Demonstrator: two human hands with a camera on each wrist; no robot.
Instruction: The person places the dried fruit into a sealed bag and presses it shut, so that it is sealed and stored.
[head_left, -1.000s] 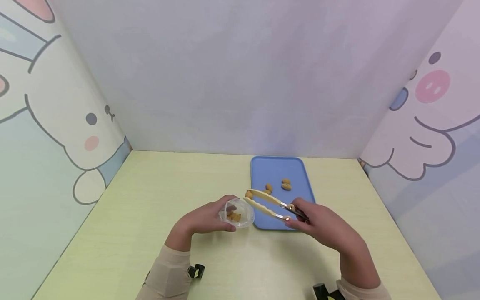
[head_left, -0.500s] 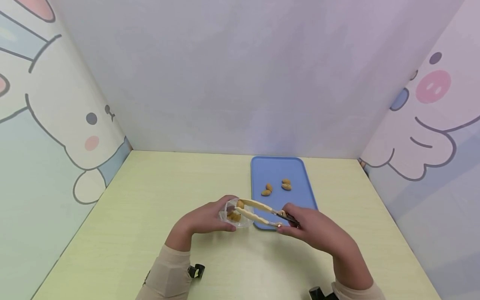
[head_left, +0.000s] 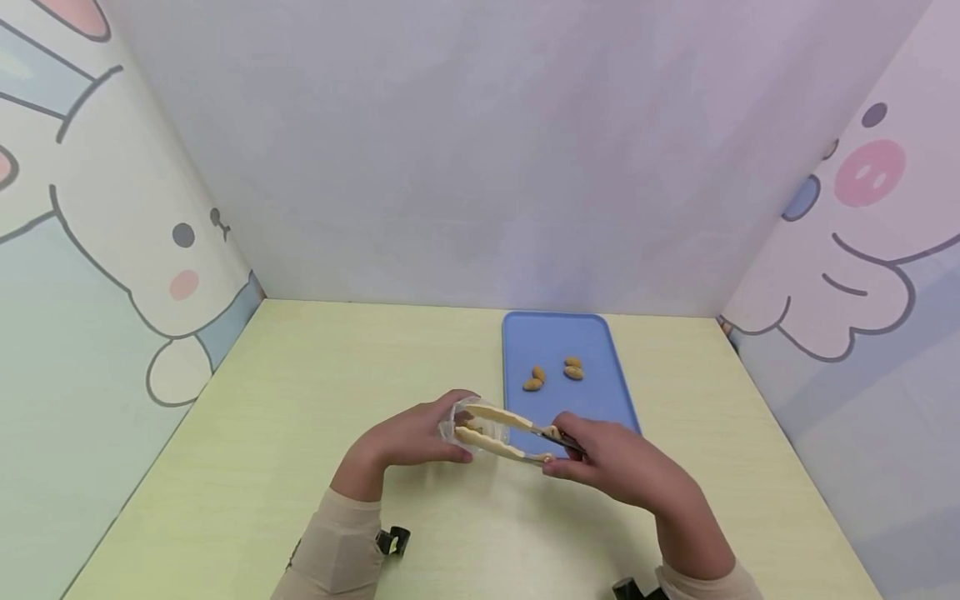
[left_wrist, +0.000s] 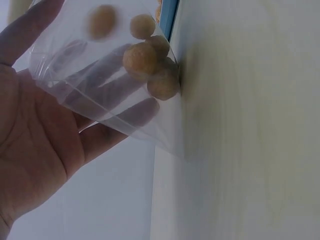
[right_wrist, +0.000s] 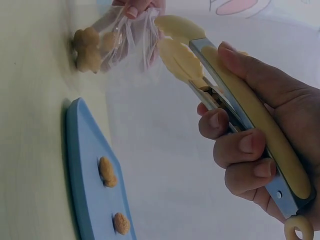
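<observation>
My left hand [head_left: 420, 433] holds a clear plastic bag [left_wrist: 160, 130] above the table, thumb on one side and fingers behind it. Several tan walnuts [left_wrist: 141, 60] are bunched at the bag's bottom, and one blurred walnut [left_wrist: 102, 22] shows apart from them inside it. With the right hand [head_left: 618, 462] I grip a pair of tongs [right_wrist: 240, 95], cream-coloured with metal arms. Their scalloped tips overlap the bag's mouth in the head view, spread apart with nothing between them. Other walnuts [head_left: 573, 373] lie in pairs on the blue tray [head_left: 551, 333].
The tray lies on the pale wooden table [head_left: 360, 350], right of the bag and partly below the right hand. A plain wall [head_left: 480, 167] rises behind the table, and cartoon-printed side panels [head_left: 112, 250] stand left and right.
The tongs have moved left from over the tray into the bag's mouth. The walnut they held is out of their tips. My left hand and the bag have stayed in place.
</observation>
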